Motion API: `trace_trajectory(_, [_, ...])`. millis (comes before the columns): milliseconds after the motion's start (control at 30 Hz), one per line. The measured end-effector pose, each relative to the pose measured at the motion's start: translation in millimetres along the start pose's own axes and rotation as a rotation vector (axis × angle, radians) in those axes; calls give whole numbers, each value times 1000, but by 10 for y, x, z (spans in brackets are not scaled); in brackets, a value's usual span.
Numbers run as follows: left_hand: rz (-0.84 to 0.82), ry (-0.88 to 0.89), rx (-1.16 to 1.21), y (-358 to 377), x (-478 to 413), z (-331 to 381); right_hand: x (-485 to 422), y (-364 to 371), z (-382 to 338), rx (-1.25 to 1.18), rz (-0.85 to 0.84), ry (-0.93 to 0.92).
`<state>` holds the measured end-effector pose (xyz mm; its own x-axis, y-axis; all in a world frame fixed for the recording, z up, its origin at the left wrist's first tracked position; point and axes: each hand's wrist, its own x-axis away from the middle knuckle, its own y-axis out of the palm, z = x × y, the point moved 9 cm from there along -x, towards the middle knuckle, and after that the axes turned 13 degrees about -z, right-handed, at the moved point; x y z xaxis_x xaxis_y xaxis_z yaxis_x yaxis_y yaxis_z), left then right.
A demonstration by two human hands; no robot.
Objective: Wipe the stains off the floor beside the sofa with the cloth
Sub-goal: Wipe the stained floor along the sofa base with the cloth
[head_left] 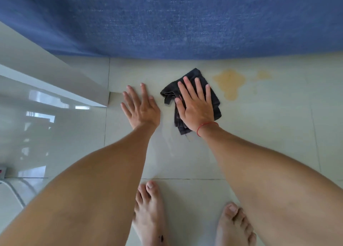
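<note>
Cloth (193, 97) under flat right hand (194, 106), stain (229, 82) just beside.

My arms are bare all the way down, with no sleeves showing anywhere in the lower half of the frame. Around my right wrist sits a thin red string bracelet (206, 126), a single strand. My left hand (141, 107) and my right hand (194, 106) carry no rings or gloves, and the nails are short and unpainted. At the bottom centre my feet (150, 214) are bare, and the left one has a small dark mark near the bottom edge.
</note>
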<state>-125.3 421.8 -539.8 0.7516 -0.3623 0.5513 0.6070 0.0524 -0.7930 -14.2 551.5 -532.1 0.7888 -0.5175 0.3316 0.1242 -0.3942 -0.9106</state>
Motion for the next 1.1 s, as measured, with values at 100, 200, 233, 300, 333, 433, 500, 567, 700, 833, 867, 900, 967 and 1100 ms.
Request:
trace_trajectory(100, [-5,-2,0,15,-102,20,-135,-43,7,-56,45,99])
trace_trajectory(200, [3,-11,-6,29,-75,19,-299,-65,-57,-82,38,135])
trace_trajectory(233, [0,-9,-6,29,-72,23,-339,-61,-91,-78,29,130])
trace_trajectory(300, [-19,-5,0,15,-87,22,-365,-47,-143,-66,13,112])
trace_trajectory(333, [-40,0,10,10,-98,21,-347,-39,-156,-55,4,96])
trace_trajectory(433, [-91,20,47,-5,-97,18,-209,-11,-173,-21,-24,12])
trace_trajectory(500, [-62,30,62,-53,-72,29,-67,23,-158,-25,-50,-15])
trace_trajectory(567, [7,69,24,-126,-51,121,115,53,-108,-42,-48,-8])
trace_trajectory(700, [-57,213,-86,-84,-138,447,433,93,238,-33,-57,1])
trace_trajectory(833, [-188,143,-167,97,-243,411,452,-8,554,-32,-56,26])
trace_trajectory(867, [-190,137,-179,111,-252,410,393,-36,577,-42,-49,44])
trace_trajectory(900, [-200,133,-186,119,-257,411,311,-60,592,-63,-40,76])
trace_trajectory(967, [-227,123,-197,126,-260,408,117,-122,600,-117,5,167])
trace_trajectory(1100, [-227,132,-218,141,-272,421,-236,-199,506,-142,69,264])
